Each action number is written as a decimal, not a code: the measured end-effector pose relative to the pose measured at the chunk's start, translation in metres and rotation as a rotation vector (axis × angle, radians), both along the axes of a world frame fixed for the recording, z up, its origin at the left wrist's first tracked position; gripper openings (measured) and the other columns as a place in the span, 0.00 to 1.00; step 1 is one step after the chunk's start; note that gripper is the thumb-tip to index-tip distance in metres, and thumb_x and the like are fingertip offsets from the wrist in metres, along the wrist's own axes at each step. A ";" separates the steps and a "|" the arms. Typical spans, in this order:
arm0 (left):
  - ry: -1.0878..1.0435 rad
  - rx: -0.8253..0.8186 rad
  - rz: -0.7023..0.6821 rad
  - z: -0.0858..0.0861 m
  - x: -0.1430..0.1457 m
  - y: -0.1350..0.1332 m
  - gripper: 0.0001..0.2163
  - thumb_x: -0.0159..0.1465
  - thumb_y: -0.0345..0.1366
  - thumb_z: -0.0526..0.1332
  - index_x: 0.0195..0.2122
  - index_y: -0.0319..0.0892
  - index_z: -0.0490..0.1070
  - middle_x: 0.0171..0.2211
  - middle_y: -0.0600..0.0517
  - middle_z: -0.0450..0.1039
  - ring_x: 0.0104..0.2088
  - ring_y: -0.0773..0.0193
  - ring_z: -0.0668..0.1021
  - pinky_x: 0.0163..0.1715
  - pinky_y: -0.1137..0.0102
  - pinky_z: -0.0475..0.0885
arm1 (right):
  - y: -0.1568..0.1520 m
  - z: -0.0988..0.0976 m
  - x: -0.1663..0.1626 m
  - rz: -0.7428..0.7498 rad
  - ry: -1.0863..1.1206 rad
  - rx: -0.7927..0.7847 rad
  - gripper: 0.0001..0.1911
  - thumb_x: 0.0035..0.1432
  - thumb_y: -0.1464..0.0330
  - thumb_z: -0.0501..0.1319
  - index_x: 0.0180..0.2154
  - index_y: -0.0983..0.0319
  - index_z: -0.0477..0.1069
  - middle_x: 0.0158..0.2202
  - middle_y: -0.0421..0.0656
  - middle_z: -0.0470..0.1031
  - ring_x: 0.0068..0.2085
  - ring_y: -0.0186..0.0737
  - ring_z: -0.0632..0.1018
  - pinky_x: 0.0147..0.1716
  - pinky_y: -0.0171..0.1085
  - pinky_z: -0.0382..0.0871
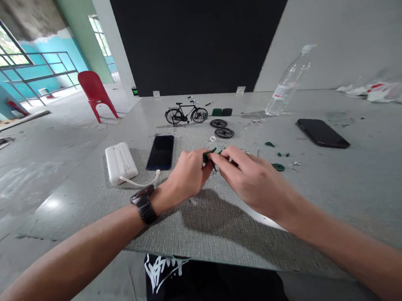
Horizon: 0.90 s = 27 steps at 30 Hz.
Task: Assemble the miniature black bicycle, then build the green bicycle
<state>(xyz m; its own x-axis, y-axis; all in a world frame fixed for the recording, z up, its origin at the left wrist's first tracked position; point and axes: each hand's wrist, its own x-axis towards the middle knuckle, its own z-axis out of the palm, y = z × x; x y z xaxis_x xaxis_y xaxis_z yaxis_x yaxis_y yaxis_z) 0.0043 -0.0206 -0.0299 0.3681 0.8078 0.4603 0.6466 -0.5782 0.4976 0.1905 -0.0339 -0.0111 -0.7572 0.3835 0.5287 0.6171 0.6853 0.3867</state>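
Both my hands meet above the middle of the table, fingers closed around a small dark green model bicycle part (206, 156). My left hand (192, 168), a black watch on its wrist, pinches it from the left. From the right, my right hand (245, 175) grips at the same spot, its fingertips partly hiding the part. Just beyond stand an assembled black model bicycle (186, 112) and two loose black spoked wheels (224, 133). Small green pieces (278, 167) lie right of my right hand.
A white power bank (121, 162) with a cable and a dark phone (160, 152) lie on the left. Another black phone (322, 132) rests on the right, with a clear plastic bottle (288, 85) behind it. Crumpled plastic bags (380, 91) lie at the far right.
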 end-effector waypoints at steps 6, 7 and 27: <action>0.030 0.050 -0.004 -0.004 0.000 0.002 0.08 0.69 0.30 0.54 0.38 0.36 0.72 0.33 0.45 0.79 0.29 0.62 0.77 0.32 0.66 0.70 | -0.004 -0.001 -0.007 -0.048 0.003 0.005 0.20 0.68 0.82 0.48 0.52 0.71 0.74 0.38 0.53 0.77 0.33 0.41 0.78 0.28 0.37 0.75; 0.049 0.045 0.012 -0.004 0.000 0.002 0.08 0.70 0.30 0.54 0.39 0.35 0.72 0.33 0.45 0.80 0.30 0.61 0.78 0.32 0.65 0.70 | -0.004 -0.002 -0.007 -0.042 0.021 -0.013 0.20 0.68 0.82 0.48 0.54 0.70 0.72 0.40 0.53 0.77 0.35 0.43 0.79 0.30 0.39 0.76; 0.249 0.007 0.075 0.002 0.000 0.001 0.10 0.73 0.33 0.52 0.40 0.36 0.71 0.32 0.45 0.78 0.29 0.61 0.78 0.30 0.66 0.69 | -0.003 -0.005 -0.007 0.024 0.258 -0.116 0.14 0.69 0.79 0.48 0.52 0.62 0.62 0.41 0.51 0.75 0.38 0.46 0.79 0.35 0.43 0.76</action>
